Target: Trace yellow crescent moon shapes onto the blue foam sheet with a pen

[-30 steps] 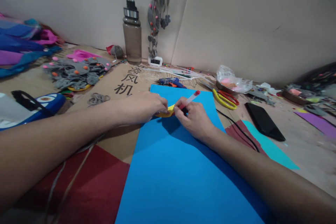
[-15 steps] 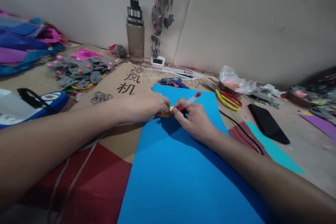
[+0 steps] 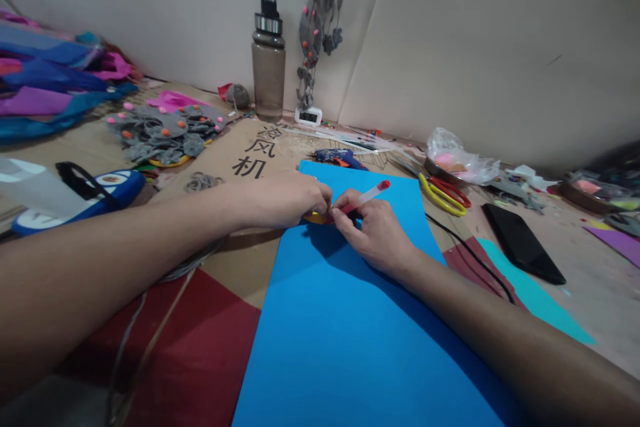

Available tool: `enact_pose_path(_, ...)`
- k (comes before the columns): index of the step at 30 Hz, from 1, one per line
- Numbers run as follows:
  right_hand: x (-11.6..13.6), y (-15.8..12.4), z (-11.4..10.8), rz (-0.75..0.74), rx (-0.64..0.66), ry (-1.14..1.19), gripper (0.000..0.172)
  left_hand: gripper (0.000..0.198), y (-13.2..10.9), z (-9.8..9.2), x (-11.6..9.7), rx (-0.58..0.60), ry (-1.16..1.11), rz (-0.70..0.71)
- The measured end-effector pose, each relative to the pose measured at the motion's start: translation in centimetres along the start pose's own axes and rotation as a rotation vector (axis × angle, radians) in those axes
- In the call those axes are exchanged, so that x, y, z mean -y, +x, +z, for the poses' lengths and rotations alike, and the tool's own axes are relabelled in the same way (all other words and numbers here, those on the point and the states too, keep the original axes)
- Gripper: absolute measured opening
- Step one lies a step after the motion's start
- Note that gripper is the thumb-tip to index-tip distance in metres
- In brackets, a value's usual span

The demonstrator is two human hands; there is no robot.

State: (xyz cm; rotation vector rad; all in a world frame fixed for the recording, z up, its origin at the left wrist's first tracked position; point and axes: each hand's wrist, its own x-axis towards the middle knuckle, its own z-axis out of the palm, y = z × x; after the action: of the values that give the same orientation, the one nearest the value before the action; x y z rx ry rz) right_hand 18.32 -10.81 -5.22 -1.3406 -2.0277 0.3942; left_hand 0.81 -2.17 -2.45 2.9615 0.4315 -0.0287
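Note:
A large blue sheet point(image 3: 340, 320) lies lengthwise in front of me. Near its far end, my right hand point(image 3: 377, 227) is closed round a pen point(image 3: 370, 194) with a clear barrel and red end, its tip pointing down to the left. My left hand point(image 3: 295, 200) has its fingers bent together over a small yellow-orange piece point(image 3: 316, 218), which rests on the sheet's left edge. Most of that piece is hidden under the fingers. The fingertips of both hands almost meet, and the pen's tip is hidden between them.
Behind the sheet lies a blue glue gun point(image 3: 340, 159). To the right are yellow-handled scissors point(image 3: 443, 197), a black phone point(image 3: 523, 243) and a cable point(image 3: 470, 253). A bottle point(image 3: 269, 73) stands by the wall; grey felt pieces point(image 3: 167, 130) are heaped at left.
The whole view has shifted slightly, so everything appears a little further right. Both hands keep nearly the same place on the sheet, and the yellow piece shows slightly less between the fingers.

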Motion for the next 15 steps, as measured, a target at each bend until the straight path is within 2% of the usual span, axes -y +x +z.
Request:
enact_pose_path(8, 0.18, 0.16, 0.30, -0.007, 0.016, 0.013, 0.023, 0.020, 0.06, 0.22, 0.61, -0.010, 0.022, 0.050)
enact_pose_path(13, 0.12, 0.07, 0.32, -0.001, 0.037, 0.029, 0.021, 0.018, 0.09, 0.17, 0.68, -0.004, 0.010, 0.005)
enact_pose_path(15, 0.03, 0.00, 0.18, 0.010, 0.008, 0.075, 0.021, 0.021, 0.07, 0.19, 0.67, 0.004, 0.016, 0.012)
